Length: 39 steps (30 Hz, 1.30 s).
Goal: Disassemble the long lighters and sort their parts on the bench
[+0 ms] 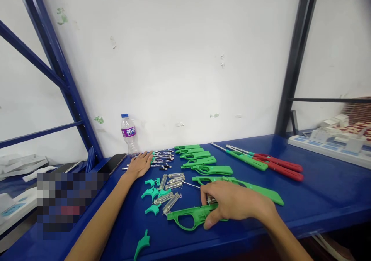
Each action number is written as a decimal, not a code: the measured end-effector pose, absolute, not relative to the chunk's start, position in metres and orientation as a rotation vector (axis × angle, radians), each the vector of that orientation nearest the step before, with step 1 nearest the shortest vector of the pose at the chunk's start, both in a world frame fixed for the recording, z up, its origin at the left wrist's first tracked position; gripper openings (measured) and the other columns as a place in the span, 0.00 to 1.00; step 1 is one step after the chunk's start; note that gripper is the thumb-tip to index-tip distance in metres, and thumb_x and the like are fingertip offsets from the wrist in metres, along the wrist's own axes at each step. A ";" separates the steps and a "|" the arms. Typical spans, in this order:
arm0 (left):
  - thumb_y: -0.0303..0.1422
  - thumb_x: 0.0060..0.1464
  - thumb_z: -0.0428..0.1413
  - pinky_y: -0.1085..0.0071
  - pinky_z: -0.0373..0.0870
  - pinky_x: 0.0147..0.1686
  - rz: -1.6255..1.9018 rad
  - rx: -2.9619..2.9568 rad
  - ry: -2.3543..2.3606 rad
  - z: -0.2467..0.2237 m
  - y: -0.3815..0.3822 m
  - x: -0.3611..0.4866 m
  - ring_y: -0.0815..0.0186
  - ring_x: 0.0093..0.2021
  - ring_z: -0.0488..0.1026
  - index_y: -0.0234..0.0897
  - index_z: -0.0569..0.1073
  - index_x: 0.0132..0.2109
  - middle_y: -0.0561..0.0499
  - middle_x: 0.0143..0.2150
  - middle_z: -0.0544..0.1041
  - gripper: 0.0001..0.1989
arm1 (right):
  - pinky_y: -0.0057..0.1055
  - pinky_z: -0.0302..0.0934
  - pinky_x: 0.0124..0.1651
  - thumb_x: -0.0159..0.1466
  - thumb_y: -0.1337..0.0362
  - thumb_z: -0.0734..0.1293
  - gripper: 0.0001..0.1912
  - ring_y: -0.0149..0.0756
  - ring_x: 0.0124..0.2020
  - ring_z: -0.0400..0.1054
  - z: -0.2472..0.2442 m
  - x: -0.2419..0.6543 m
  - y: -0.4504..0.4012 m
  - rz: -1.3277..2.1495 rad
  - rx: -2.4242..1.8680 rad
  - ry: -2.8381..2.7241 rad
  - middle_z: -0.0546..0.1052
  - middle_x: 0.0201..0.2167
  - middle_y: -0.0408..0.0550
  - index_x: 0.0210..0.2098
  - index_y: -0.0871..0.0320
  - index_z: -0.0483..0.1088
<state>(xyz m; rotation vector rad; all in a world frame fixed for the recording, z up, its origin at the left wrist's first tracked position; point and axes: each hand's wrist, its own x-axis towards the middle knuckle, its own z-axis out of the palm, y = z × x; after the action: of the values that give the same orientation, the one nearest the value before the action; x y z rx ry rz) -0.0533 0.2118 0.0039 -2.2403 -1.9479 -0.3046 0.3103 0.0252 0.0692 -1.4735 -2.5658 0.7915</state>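
With the green half shell taken as the middle of the clock, three gas lighters seem to be all put together at two o'clock: one green lighter and two red lighters. The half shell is not closed up, and lots seems left to be done, since loose parts are spread about. Green shells are lined up at twelve o'clock. Wired metal tubes are laid at eleven, clear gas tanks are heaped near ten and eleven, and teal triggers are dropped at ten, with a lone trigger left at eight.

The left hand is laid at ten o'clock by the wired tubes, its fingers stretched out flat. The half shell is touched by the right hand, with its thumb and fingers bent; whether anything is pinched cannot be told.

All this is set on a blue table. A clear bottle is stood up near eleven, a phone is put at ten, and a white power strip is seen at two. Behind, the white wall is chipped.
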 end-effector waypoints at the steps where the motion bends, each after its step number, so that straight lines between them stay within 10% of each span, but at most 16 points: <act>1: 0.42 0.66 0.57 0.42 0.64 0.63 -0.308 -2.236 -1.944 0.004 0.213 -0.052 0.49 0.66 0.66 0.40 0.67 0.66 0.42 0.69 0.66 0.25 | 0.29 0.51 0.31 0.56 0.47 0.78 0.20 0.42 0.39 0.69 0.070 0.310 0.025 0.795 -1.475 -2.566 0.76 0.36 0.41 0.40 0.51 0.74; 17: 0.39 0.69 0.53 0.46 0.65 0.61 -0.649 -2.120 -1.693 0.045 0.187 -0.023 0.53 0.60 0.71 0.38 0.70 0.62 0.43 0.59 0.74 0.19 | 0.29 0.51 0.32 0.58 0.49 0.78 0.19 0.43 0.40 0.70 0.074 0.308 0.022 0.755 -1.483 -2.608 0.76 0.38 0.43 0.41 0.52 0.73; 25: 0.41 0.69 0.40 0.59 0.70 0.52 -0.990 -2.095 -1.554 0.071 0.033 -0.005 0.56 0.47 0.75 0.43 0.73 0.47 0.47 0.45 0.79 0.18 | 0.30 0.51 0.32 0.58 0.47 0.78 0.21 0.44 0.40 0.69 0.069 0.313 0.022 0.745 -1.491 -2.591 0.76 0.37 0.42 0.42 0.51 0.72; 29: 0.54 0.61 0.49 0.60 0.73 0.35 -0.690 -2.408 -1.798 0.010 -0.033 -0.014 0.55 0.34 0.75 0.52 0.72 0.38 0.50 0.34 0.78 0.15 | 0.30 0.51 0.33 0.59 0.49 0.78 0.19 0.44 0.41 0.69 0.070 0.312 0.020 0.741 -1.486 -2.584 0.76 0.39 0.42 0.43 0.51 0.73; 39: 0.41 0.70 0.45 0.63 0.71 0.38 -0.407 -2.369 -1.898 0.012 -0.007 0.001 0.58 0.41 0.77 0.43 0.71 0.45 0.49 0.41 0.79 0.13 | 0.30 0.53 0.35 0.62 0.55 0.77 0.16 0.42 0.40 0.68 0.068 0.311 0.017 0.692 -1.455 -2.564 0.75 0.39 0.41 0.42 0.52 0.69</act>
<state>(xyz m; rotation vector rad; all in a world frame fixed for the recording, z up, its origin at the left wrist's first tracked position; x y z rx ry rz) 0.0014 -0.0069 0.0124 -2.3694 -1.8982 -0.4073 0.3114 0.0167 0.0678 -1.4548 -2.5639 0.6919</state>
